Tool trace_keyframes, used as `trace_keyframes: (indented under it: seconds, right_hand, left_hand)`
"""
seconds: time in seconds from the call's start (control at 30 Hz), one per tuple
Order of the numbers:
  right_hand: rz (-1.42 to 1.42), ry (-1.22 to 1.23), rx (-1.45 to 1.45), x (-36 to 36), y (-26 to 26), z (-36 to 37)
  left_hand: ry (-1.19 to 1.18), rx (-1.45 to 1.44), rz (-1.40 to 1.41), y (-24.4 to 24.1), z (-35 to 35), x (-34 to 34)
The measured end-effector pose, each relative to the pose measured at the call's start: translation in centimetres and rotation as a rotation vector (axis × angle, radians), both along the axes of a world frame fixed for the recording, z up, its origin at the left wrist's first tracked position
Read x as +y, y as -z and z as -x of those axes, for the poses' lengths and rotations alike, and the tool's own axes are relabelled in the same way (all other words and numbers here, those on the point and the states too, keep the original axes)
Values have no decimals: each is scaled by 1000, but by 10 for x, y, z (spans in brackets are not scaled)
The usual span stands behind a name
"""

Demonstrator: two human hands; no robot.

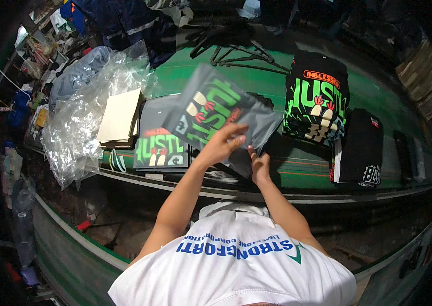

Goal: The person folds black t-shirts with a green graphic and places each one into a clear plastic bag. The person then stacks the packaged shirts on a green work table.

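A folded black T-shirt with a green and orange print lies inside a clear plastic bag (204,107), tilted above the table and blurred at its far end. My right hand (260,166) pinches the bag's near right edge between thumb and fingers. Over the bag's near side is my left hand (225,143), its fingers bent against the plastic; whether it grips is not clear. To the left, another bagged shirt (158,141) with the same print rests flat. Black cloth shows partly beneath the held bag.
A pile of folded printed black shirts (317,99) stands at the right, beside another dark folded pile (363,149). Cream card sheets (118,118) and loose clear plastic bags (74,126) lie left. Black hangers (242,55) sit behind on the green table (300,168).
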State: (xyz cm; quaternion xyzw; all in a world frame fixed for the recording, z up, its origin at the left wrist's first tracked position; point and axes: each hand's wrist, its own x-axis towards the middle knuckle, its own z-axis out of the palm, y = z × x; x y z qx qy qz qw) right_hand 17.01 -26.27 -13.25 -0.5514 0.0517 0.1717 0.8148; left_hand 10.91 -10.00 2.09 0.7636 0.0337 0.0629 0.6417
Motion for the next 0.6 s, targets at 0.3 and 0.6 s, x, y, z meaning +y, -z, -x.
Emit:
trace_keyframes:
  seconds: [0.3,0.6]
  right_hand:
    - [365,-371,133,-47,-6,11]
    - [260,-311,188,-75,-16,22]
  left_hand:
    - [-18,247,-265,117,39,-28]
    - [-15,314,-354,91,48,-54]
